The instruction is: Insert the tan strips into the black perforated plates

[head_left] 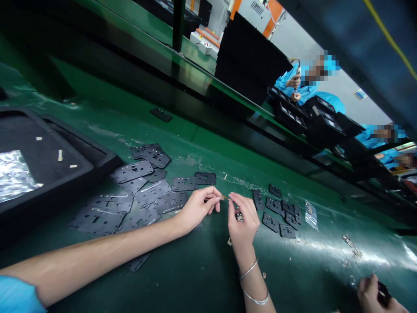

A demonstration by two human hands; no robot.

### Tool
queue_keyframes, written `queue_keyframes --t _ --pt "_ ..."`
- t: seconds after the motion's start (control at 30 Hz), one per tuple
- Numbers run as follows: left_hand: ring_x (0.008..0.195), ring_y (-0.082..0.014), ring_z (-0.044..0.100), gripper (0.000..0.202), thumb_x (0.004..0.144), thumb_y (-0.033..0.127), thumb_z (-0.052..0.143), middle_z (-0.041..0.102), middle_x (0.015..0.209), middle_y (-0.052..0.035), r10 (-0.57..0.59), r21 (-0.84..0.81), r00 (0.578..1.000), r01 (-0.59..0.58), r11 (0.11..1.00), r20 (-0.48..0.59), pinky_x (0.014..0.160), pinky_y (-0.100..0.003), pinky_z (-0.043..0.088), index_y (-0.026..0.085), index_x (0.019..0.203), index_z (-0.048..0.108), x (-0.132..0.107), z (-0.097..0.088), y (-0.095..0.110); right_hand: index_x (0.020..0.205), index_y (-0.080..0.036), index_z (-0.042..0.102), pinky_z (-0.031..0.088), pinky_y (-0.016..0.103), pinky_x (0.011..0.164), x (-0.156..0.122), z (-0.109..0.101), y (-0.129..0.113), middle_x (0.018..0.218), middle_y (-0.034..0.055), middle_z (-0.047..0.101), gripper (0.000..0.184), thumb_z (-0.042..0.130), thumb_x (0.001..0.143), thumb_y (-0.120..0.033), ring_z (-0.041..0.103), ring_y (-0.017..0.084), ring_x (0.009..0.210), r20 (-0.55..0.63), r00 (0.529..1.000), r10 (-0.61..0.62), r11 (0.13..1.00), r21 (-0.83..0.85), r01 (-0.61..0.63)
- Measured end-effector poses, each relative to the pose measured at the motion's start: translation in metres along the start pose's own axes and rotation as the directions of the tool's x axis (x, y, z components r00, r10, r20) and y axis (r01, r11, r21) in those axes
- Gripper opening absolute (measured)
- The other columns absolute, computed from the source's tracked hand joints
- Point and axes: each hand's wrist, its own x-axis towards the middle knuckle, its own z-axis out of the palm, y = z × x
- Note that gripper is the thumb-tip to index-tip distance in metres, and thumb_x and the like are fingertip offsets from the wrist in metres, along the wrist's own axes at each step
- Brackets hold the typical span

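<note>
Over the green bench, my left hand (197, 208) is closed in a pinch on a tiny gold-coloured piece (224, 198), too small to name more exactly. My right hand (244, 217) meets it from the other side, thumb and fingertips closed at the piece's other end. Beside and behind my left hand lies a loose pile of flat black plates (133, 171) with cut-outs, some with pale strips on them. To the right of my right hand lie several smaller black plates (273, 205). Small metal bits (239, 216) show partly behind my right hand.
A black tray (87, 163) with a clear plastic bag (14, 174) stands at left. A small bag (311, 215) and scattered metal parts (352, 247) lie at right. Another person's hand (369, 289) holds a black part at bottom right. A dark rail (202, 93) crosses behind.
</note>
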Motion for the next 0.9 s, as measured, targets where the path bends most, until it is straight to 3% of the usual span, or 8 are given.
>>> queue_keyframes --t 0.1,0.23,0.33,0.6,0.77,0.9 --pt "0.046 -0.0075 0.04 0.017 0.083 0.03 0.048 0.053 0.057 0.002 0.008 -0.027 1.0 -0.009 1.0 -0.019 0.049 -0.02 0.033 0.014 0.077 0.051 0.0 0.0 -0.001 0.09 -0.02 0.064 0.048 0.033 0.071 -0.003 0.002 -0.005 0.086 0.006 0.065 0.017 0.056 0.078 -0.01 0.058 0.018 0.083 -0.027 0.995 -0.101 0.994 -0.041 0.1" --pt "0.045 -0.0072 0.039 0.017 0.082 0.03 0.048 0.054 0.057 0.0016 -0.01 -0.043 1.0 0.009 0.999 -0.026 0.047 -0.02 0.032 0.014 0.077 0.051 0.0 0.0 0.002 0.104 -0.019 0.059 0.048 0.035 0.071 -0.001 0.001 -0.004 0.093 0.0085 0.063 0.026 0.057 0.078 -0.013 0.057 0.02 0.085 -0.053 0.997 -0.063 0.99 -0.133 0.056" --pt "0.045 -0.0072 0.038 0.015 0.082 0.028 0.048 0.054 0.057 0.0015 -0.016 -0.036 1.0 0.015 0.999 -0.015 0.047 -0.02 0.031 0.013 0.077 0.05 0.001 -0.001 0.002 0.11 -0.02 0.058 0.047 0.036 0.073 0.001 0.0 0.0 0.094 0.009 0.062 0.03 0.054 0.08 -0.016 0.055 0.021 0.088 0.0 0.999 -0.054 0.982 -0.18 0.053" --pt "0.048 -0.008 0.041 0.016 0.082 0.027 0.048 0.053 0.056 0.0024 0.002 0.038 1.0 -0.002 0.999 0.01 0.049 -0.02 0.033 0.014 0.075 0.053 -0.001 0.0 0.001 0.09 -0.018 0.063 0.045 0.031 0.068 0.002 0.002 -0.008 0.08 0.0057 0.063 0.013 0.058 0.079 -0.017 0.055 0.017 0.077 0.022 0.999 -0.035 0.996 -0.086 0.037" --pt "0.045 -0.0074 0.039 0.016 0.082 0.028 0.048 0.056 0.056 0.001 -0.025 0.023 1.0 0.025 0.999 -0.013 0.047 -0.019 0.031 0.013 0.078 0.053 0.0 0.0 0.003 0.076 -0.018 0.062 0.043 0.027 0.057 0.006 -0.002 0.005 0.07 0.0026 0.062 0.007 0.056 0.08 -0.016 0.051 0.013 0.06 -0.09 0.994 0.065 0.994 -0.08 -0.072" --pt "0.042 -0.0065 0.036 0.016 0.082 0.028 0.048 0.056 0.056 0.0008 -0.052 -0.019 0.998 0.052 0.998 -0.043 0.045 -0.019 0.03 0.013 0.078 0.051 0.003 0.0 0.003 0.095 -0.019 0.064 0.047 0.03 0.064 0.007 -0.002 0.013 0.082 0.0062 0.065 0.018 0.052 0.082 -0.016 0.056 0.016 0.072 -0.059 0.998 0.033 0.987 -0.157 -0.042"
